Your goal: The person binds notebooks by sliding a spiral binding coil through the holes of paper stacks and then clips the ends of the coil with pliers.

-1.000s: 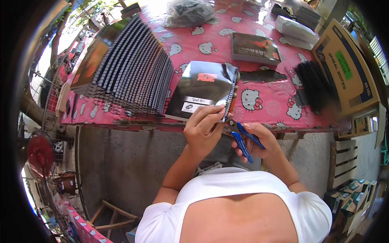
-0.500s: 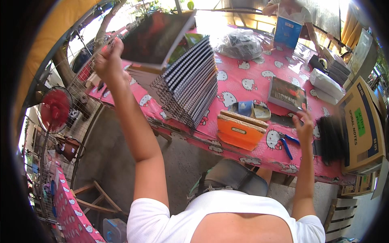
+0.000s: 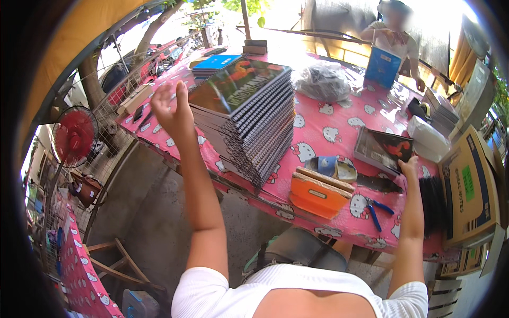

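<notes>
A tall stack of spiral notebooks [image 3: 241,87] with dark picture covers stands on the table, wire-bound edges facing me. Just left of it, my left hand [image 3: 175,111] is raised with its fingers apart, holding nothing. On the right, my right hand [image 3: 409,168] pinches the near right corner of a dark-covered notebook [image 3: 383,148], which lies flat in a low pile. Blue-handled pliers [image 3: 377,212] lie nearer to me. An orange board-sided block [image 3: 321,193] and a blue-and-tan roll-like item [image 3: 331,167] sit between the pile and the tall stack.
A pink patterned cloth covers the table [image 3: 307,151]. Black spiral coils [image 3: 432,204] lie beside a cardboard box [image 3: 472,185] at right. Farther back are a plastic bag bundle [image 3: 323,80], blue notebooks [image 3: 214,64] and a person [image 3: 395,40] holding a blue notebook [image 3: 382,66].
The notebook that was raised at my left hand now lies on top of the tall stack, and that hand has let go. My right hand has closed on the low pile's corner.
</notes>
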The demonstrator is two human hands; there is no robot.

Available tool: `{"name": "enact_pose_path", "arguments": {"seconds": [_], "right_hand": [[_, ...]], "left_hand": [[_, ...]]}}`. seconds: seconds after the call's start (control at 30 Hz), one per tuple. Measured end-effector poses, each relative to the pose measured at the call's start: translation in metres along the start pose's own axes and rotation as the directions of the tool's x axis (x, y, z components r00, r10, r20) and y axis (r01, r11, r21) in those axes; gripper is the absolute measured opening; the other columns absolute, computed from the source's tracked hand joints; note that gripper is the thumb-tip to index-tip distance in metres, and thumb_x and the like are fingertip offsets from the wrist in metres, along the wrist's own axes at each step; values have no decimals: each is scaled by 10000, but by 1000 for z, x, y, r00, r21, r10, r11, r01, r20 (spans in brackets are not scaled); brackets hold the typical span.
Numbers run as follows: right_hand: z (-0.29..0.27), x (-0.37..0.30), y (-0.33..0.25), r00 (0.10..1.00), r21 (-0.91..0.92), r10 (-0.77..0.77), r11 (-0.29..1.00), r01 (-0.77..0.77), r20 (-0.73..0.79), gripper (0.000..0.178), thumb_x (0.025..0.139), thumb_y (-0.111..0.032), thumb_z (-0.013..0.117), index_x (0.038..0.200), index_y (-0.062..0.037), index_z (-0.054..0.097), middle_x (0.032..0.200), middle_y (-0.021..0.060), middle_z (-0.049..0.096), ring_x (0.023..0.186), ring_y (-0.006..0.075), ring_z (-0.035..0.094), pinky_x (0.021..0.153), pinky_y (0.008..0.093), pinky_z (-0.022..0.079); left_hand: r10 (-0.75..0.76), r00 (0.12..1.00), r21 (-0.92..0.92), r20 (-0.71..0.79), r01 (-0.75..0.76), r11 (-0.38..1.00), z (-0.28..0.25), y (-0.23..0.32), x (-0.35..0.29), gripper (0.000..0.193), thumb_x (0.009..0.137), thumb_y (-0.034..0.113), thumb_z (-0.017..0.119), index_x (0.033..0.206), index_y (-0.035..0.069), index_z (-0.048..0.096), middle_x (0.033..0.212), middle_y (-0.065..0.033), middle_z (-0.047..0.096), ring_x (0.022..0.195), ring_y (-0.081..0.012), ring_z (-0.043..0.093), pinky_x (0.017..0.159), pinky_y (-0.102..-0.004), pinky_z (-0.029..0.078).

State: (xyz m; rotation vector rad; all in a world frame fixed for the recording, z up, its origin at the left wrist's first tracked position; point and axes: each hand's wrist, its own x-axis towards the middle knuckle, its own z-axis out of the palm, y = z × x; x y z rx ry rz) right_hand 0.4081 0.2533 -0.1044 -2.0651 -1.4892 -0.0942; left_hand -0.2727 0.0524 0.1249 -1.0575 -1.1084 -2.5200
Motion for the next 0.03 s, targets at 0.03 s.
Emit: {"name": "enact_pose_path", "arguments": {"seconds": [0.03], "right_hand": [[3, -19, -32, 992, 16, -68, 998, 67, 111, 573, 785, -239, 749, 1191, -27, 404, 1074, 266, 629, 919, 429, 652, 652, 477, 551]], "left_hand": [[375, 927, 194, 16, -371, 908, -16, 20, -4, 379, 845, 46, 678, 1165, -21, 485, 1239, -243, 551, 1089, -219, 576, 989, -300, 427]]}}
